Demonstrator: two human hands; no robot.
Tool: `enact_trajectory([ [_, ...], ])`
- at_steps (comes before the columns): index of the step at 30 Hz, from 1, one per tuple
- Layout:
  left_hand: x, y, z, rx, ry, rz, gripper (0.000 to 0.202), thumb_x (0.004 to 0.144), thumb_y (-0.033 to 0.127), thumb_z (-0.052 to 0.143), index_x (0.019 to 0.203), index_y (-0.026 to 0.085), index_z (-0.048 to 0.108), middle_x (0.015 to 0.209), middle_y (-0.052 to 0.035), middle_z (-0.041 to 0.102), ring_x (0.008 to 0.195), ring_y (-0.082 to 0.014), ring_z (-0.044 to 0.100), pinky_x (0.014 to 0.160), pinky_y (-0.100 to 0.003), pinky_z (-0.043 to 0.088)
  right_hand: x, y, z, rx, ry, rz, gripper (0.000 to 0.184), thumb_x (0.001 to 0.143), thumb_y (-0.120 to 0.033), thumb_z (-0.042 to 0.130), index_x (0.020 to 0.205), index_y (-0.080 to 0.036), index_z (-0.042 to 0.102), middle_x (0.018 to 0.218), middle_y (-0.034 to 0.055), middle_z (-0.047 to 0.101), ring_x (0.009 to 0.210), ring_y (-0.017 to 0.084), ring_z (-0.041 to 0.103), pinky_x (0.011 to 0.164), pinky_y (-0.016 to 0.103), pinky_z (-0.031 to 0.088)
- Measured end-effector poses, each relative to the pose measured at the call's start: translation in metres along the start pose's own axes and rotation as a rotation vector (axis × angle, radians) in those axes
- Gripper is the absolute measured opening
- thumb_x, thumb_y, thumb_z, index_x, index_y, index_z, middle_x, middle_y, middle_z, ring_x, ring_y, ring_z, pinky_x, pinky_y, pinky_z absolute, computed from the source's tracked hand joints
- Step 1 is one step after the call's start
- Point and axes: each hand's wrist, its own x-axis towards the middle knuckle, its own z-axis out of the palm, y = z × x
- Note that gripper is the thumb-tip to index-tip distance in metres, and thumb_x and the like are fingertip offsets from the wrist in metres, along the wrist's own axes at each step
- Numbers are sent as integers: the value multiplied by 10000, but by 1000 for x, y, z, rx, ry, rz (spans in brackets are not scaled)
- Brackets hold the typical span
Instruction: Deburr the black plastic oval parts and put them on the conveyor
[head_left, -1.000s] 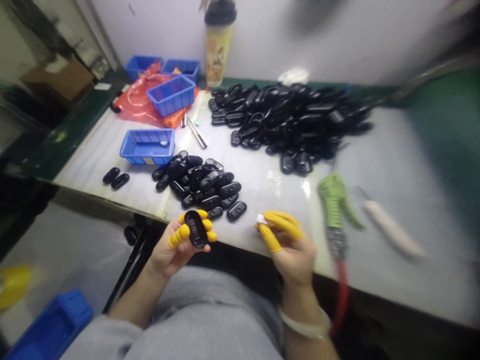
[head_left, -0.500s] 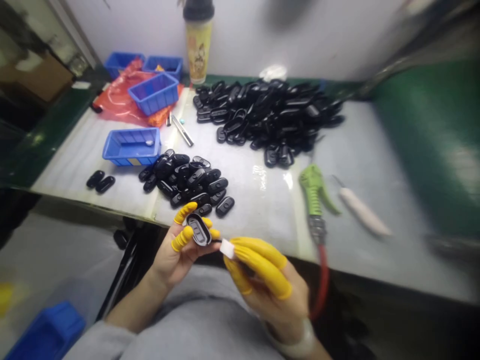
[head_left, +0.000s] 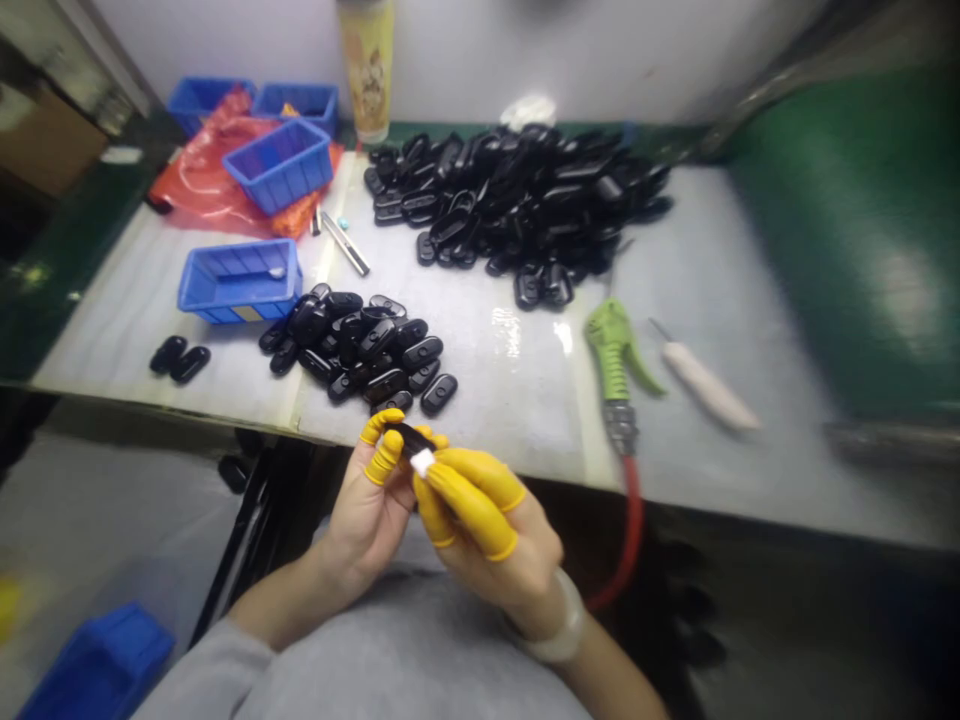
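Left hand (head_left: 367, 522) stood half closed, thumb and fingers pinching a black oval casing (head_left: 409, 438) just above the table's near edge. Right hand (head_left: 495, 548) was curled nearly shut, its fingertips pressing a small white pad (head_left: 423, 462) against that casing. Snug yellow rubber finger cots (head_left: 465, 510) sheathed several fingers on both hands.

Just beyond the hands, a loose heap of glossy black oval casings (head_left: 352, 345) lay on the white-sheeted workbench (head_left: 510, 420), with a much larger heap (head_left: 510, 200) farther back. Two matching pieces (head_left: 178, 360) sat apart at the left, beside an open blue plastic crate (head_left: 240, 282), shallow and ribbed, which held a small silvery item and little else that could be made out. Another blue crate (head_left: 281, 165) rested on a crumpled red plastic bag (head_left: 202, 170), and two more blue crates (head_left: 247, 105) stood behind it; their contents were mostly hidden. A slim metal tool (head_left: 345, 243) lay near the bag.

To the right lay a green pistol-grip air gun (head_left: 615, 350) with a red hose (head_left: 634, 520), and a white-handled knife (head_left: 705, 385) with a thin blade. A tall yellow patterned tumbler (head_left: 366, 70) with a printed design stood against the wall. Another blue crate (head_left: 97, 665) sat on the floor at lower left.
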Motion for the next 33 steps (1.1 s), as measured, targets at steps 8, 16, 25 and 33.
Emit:
enact_trajectory([
  [8,-2,3,-1,39,52,-9,215,804,208,741,994,202,641,892,12,729,816,-135,703,792,-258,579,1,3,0,12,13,0,245,845,-85,650,1054,-212,652,918,50,700,814,179,702,691,293,637],
  [16,-1,10,4,4,101,-43,103,918,162,577,937,148,677,857,-16,736,770,-122,698,759,-234,585,0,4,-1,-4,13,-24,303,835,-85,670,1111,-206,637,971,64,700,863,190,701,727,317,641],
  [25,-1,11,12,-110,215,-157,284,976,104,433,848,108,686,763,-18,723,669,-75,680,666,-154,563,0,0,2,36,-27,-61,302,861,-112,641,1147,-210,627,968,67,697,875,208,698,708,351,642],
  [33,2,13,8,-61,196,-100,298,980,175,456,794,131,684,754,-27,737,718,-142,721,805,-300,597,7,7,-12,85,10,81,302,797,-72,693,1054,-229,668,942,48,694,785,178,693,646,302,631],
])
